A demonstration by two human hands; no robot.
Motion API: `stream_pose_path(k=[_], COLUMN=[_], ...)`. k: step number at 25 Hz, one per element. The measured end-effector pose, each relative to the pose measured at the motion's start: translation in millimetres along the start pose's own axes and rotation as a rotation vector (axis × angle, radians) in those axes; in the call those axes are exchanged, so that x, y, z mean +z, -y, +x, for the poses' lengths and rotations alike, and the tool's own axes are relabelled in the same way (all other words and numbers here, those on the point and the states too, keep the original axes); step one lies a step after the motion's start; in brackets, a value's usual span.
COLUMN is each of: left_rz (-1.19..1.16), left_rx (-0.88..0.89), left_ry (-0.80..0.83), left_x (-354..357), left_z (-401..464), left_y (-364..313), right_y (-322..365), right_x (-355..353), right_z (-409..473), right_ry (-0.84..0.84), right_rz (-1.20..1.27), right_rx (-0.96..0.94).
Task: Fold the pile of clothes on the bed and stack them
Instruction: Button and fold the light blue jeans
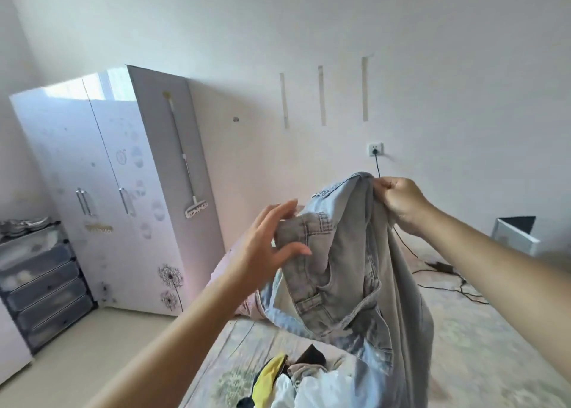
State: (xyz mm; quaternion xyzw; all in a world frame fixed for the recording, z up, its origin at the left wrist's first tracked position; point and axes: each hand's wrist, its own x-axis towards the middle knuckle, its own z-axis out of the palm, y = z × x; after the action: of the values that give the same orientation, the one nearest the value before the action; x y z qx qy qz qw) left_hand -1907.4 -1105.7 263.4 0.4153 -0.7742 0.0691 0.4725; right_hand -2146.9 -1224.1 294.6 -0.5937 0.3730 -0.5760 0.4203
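A pair of light grey-blue jeans [355, 268] hangs in the air above the bed [482, 345], waistband up and legs trailing down. My right hand [398, 203] pinches the top of the waistband at the right. My left hand [268, 243] touches the waistband's left edge by a belt loop, thumb under the cloth and fingers spread apart. Below the jeans lies the pile of clothes [296, 383], with yellow, white, black and beige pieces, partly cut off by the frame's bottom edge.
A white wardrobe [117, 191] stands at the left against the wall, with a dark drawer unit [40, 284] beside it. A black cable [445, 281] runs from a wall socket [374, 149] across the bed. A white box [516, 234] sits at the far right.
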Motion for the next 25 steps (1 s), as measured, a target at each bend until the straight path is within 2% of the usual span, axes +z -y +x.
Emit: stream_pose_path(k=[4,7,9,14,17,19,22,23,25], left_rz=[-0.093,-0.098,-0.057,0.037,0.003,-0.061,-0.388,-0.452,-0.388], left_rx=[-0.127,-0.209,-0.198,-0.194,-0.178,-0.167,-0.274,-0.322,-0.410], left_ry=[-0.091,-0.110,-0.062,0.143,0.242,0.216,0.122,0.146,0.311], left_x=[-5.8,-13.5,-13.2,5.9,12.8,9.6,-8.6,-13.7,-15.1], left_z=[37.0,71.2,91.5,121.2,121.1,113.6,84.1,66.9,20.1], left_y=[-19.7,-27.8,-37.4,-57.4,-64.5,-64.3,-44.6,-32.4,-6.1], right_y=[-24.4,-40.2,-33.4,14.2,24.8,28.1,36.6,41.3,50.5], right_x=[-13.6,-29.5,-31.6,-0.5,17.4,21.1,18.7,16.4,13.5], right_z=[-16.7,-29.2,-40.2,-52.2,-47.3,-44.2,-41.0,-38.0,-31.6], right_ry=[0.028,0.154,0.231,0.485,0.379,0.323,0.325,0.311,0.261], right_rz=[-0.056,-0.282,-0.409,-0.310,-0.365,-0.350,-0.235,-0.184,-0.097], right_rx=[0.076,0.106,0.082,-0.016,-0.126,-0.139,-0.074,-0.067,-0.055])
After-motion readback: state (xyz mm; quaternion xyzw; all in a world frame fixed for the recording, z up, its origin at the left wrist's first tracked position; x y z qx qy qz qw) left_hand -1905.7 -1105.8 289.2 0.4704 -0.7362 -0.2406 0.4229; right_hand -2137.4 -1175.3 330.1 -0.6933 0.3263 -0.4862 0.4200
